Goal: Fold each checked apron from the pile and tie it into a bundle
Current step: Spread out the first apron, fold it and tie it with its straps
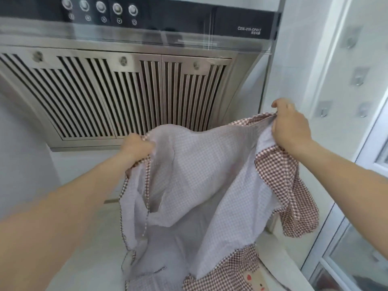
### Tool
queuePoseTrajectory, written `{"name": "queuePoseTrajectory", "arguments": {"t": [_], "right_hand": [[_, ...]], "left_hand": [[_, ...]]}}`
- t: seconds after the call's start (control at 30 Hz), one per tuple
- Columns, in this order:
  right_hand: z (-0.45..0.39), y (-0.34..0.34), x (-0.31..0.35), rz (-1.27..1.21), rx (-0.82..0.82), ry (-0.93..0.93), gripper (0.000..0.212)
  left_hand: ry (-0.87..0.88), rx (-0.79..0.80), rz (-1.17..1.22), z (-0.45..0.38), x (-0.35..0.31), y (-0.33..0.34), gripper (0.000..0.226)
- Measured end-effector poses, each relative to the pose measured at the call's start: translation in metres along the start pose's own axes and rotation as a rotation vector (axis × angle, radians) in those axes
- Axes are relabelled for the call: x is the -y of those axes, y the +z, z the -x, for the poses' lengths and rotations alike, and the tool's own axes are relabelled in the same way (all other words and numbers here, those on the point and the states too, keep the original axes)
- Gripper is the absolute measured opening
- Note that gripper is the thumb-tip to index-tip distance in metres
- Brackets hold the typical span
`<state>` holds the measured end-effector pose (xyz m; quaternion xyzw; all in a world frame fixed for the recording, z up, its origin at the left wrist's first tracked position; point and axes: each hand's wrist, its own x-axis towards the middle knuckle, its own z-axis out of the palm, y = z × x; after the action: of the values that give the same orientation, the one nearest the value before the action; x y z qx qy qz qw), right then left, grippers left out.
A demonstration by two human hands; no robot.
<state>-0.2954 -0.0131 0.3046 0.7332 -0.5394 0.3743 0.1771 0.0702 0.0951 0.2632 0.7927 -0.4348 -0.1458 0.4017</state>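
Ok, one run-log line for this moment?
step: spreading apron | left hand: grips edge | right hand: grips edge | fold: not begun

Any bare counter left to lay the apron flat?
Little shows. One pale strip of counter lies between the left forearm and the hanging apron. Lower right is crowded: another checked apron lies there. The left hand and right hand each grip the raised apron, which hides the middle.
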Motion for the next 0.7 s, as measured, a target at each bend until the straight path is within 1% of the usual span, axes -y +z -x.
{"name": "queuePoseTrajectory", "arguments": {"t": [0.03,0.07,0.1,0.13,0.17,0.23,0.27,0.3,0.33,0.37,0.4,0.43,0.47,0.5,0.53,0.57,0.6,0.63,0.7], "right_hand": [[0.005,0.004,0.006,-0.011,0.076,0.037,0.035],[0.012,0.01,0.013,-0.039,0.165,0.078,0.033],[0.023,0.019,0.02,-0.087,0.264,0.116,0.032],[0.036,0.028,0.027,-0.143,0.353,0.14,0.032],[0.053,0.037,0.033,-0.193,0.418,0.16,0.031],[0.085,0.058,0.043,-0.278,0.508,0.191,0.026],[0.103,0.069,0.048,-0.321,0.562,0.197,0.023],[0.12,0.078,0.053,-0.355,0.602,0.189,0.026],[0.135,0.085,0.06,-0.394,0.62,0.182,0.034],[0.153,0.092,0.066,-0.451,0.6,0.164,0.041],[0.168,0.098,0.071,-0.509,0.528,0.126,0.045],[0.182,0.105,0.075,-0.541,0.448,0.089,0.04],[0.198,0.11,0.078,-0.548,0.38,0.07,0.029],[0.21,0.114,0.081,-0.559,0.306,0.076,0.016],[0.223,0.118,0.083,-0.593,0.253,0.105,0.008],[0.234,0.119,0.087,-0.663,0.236,0.16,0.004],[0.243,0.12,0.091,-0.746,0.265,0.235,0.007],[0.252,0.121,0.095,-0.804,0.328,0.295,0.011],[0.265,0.12,0.101,-0.839,0.458,0.308,0.01]], "left_hand": [[-0.026,0.167,-0.037,0.007,-0.004,0.007,0.027],[-0.016,0.299,-0.057,0.014,-0.005,0.014,0.032],[0.019,0.383,-0.045,0.022,-0.005,0.023,0.029],[0.051,0.427,0.019,0.03,-0.003,0.033,0.023],[0.059,0.45,0.134,0.04,0.0,0.045,0.018],[-0.029,0.473,0.428,0.059,0.012,0.073,0.008],[-0.098,0.48,0.538,0.067,0.021,0.088,0.009],[-0.155,0.509,0.613,0.075,0.03,0.1,0.02],[-0.194,0.544,0.668,0.08,0.042,0.115,0.033],[-0.209,0.558,0.71,0.089,0.054,0.128,0.041],[-0.227,0.539,0.74,0.097,0.065,0.137,0.039],[-0.248,0.495,0.778,0.103,0.073,0.145,0.033],[-0.282,0.459,0.831,0.111,0.083,0.154,0.036],[-0.318,0.453,0.894,0.117,0.091,0.16,0.046],[-0.336,0.474,0.948,0.125,0.096,0.163,0.054],[-0.332,0.519,0.98,0.132,0.1,0.167,0.061],[-0.319,0.556,0.991,0.137,0.105,0.171,0.064],[-0.298,0.583,0.988,0.144,0.107,0.172,0.064],[-0.251,0.61,0.953,0.152,0.109,0.171,0.052]]}}
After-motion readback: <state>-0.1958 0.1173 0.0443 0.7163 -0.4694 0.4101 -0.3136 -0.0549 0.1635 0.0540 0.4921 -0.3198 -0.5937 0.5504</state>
